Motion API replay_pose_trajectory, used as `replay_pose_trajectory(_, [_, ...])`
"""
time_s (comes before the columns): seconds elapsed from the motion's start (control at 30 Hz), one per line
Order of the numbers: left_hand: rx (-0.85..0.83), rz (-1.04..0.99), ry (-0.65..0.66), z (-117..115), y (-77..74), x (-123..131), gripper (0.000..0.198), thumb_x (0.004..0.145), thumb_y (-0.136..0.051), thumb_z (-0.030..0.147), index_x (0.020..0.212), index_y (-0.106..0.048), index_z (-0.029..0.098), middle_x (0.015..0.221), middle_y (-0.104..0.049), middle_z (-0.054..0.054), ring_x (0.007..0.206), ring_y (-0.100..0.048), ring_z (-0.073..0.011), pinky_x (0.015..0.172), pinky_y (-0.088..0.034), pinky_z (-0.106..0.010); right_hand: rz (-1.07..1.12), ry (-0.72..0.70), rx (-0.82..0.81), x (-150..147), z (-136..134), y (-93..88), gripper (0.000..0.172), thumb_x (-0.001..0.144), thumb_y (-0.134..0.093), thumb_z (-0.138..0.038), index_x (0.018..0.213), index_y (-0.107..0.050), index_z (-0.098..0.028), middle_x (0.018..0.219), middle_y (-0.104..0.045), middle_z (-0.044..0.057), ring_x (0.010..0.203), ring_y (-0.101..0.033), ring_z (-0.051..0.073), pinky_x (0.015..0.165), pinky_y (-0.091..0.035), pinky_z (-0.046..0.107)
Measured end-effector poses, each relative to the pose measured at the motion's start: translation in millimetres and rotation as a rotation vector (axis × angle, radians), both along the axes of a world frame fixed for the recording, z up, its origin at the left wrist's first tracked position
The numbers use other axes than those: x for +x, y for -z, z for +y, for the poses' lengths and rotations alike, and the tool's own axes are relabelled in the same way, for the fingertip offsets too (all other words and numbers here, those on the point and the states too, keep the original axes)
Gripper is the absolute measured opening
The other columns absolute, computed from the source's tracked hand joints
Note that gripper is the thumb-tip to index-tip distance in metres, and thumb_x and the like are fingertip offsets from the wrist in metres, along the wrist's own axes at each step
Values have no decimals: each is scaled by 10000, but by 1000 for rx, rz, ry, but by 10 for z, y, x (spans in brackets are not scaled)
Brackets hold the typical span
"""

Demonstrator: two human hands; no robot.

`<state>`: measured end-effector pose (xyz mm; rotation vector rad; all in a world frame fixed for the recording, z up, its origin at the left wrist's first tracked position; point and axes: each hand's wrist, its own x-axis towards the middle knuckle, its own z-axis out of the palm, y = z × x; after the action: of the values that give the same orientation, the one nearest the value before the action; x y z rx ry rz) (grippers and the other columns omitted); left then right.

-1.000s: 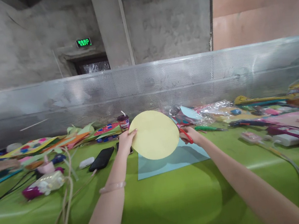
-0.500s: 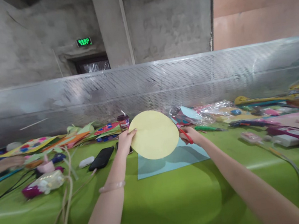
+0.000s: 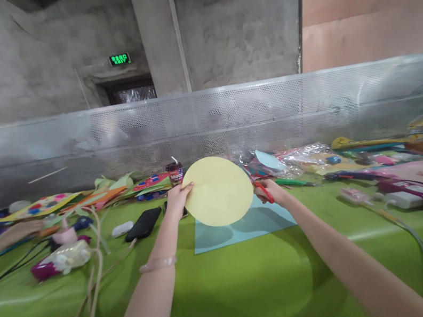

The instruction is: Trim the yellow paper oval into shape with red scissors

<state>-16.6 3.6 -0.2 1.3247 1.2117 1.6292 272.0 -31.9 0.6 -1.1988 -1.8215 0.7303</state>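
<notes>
My left hand (image 3: 180,199) pinches the left edge of a round pale-yellow sheet of paper (image 3: 219,192), thumb on the near face. The disc is held up, its face towards me. At its right edge my right hand (image 3: 274,192) is closed on red-handled scissors (image 3: 264,192); their blades lie along or just behind the paper's edge, and I cannot tell whether they touch it. Below and behind the disc lies a light-blue sheet (image 3: 244,231) on the green tabletop (image 3: 249,287), partly hidden by the disc.
A dark drink cup (image 3: 174,174) with a straw stands behind my left hand. Left of it lie a black phone (image 3: 144,224), a white case (image 3: 122,229) and cables. Green scissors (image 3: 294,182) and plastic packets lie to the right. Other people's arms reach in from both sides.
The disc and both my hands stay nearly in place; the scissors have shifted slightly along the disc's right edge. The other person's hand at left has moved a little to the right.
</notes>
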Motion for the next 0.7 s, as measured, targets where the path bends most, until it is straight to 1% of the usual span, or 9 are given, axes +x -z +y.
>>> replay_pose_trajectory(0.13, [-1, 16, -3, -15, -9, 2, 324, 527, -663, 371, 719, -634, 111, 709, -665, -102, 575, -605, -200, 512, -472, -294, -8, -10, -11, -4, -10, 1, 151, 602, -433, -215, 468, -383, -167, 367, -403, -35, 357, -390, 73, 364, -315, 184])
replay_pose_trajectory(0.33, [6, 23, -20, -17, -10, 5, 313, 522, -665, 368, 697, -631, 111, 690, -664, -94, 570, -603, -196, 512, -467, -286, -15, -10, -26, -13, -19, -4, 106, 605, -432, -203, 508, -424, -162, 381, -433, -25, 358, -393, 75, 352, -304, 184])
replay_pose_trajectory(0.5, [23, 16, -30, 0, 4, 1, 312, 530, -655, 363, 718, -637, 115, 691, -662, -83, 575, -602, -196, 520, -468, -296, -30, -16, -25, -2, -23, -10, 135, 609, -429, -204, 483, -398, -167, 373, -423, -29, 355, -396, 78, 361, -312, 190])
replay_pose_trajectory(0.7, [35, 20, -40, 11, 12, -3, 309, 526, -655, 364, 706, -642, 114, 677, -660, -84, 579, -603, -203, 534, -467, -308, -48, -25, -22, 2, -20, 0, 145, 624, -432, -211, 489, -413, -160, 384, -445, -19, 345, -385, 73, 359, -309, 191])
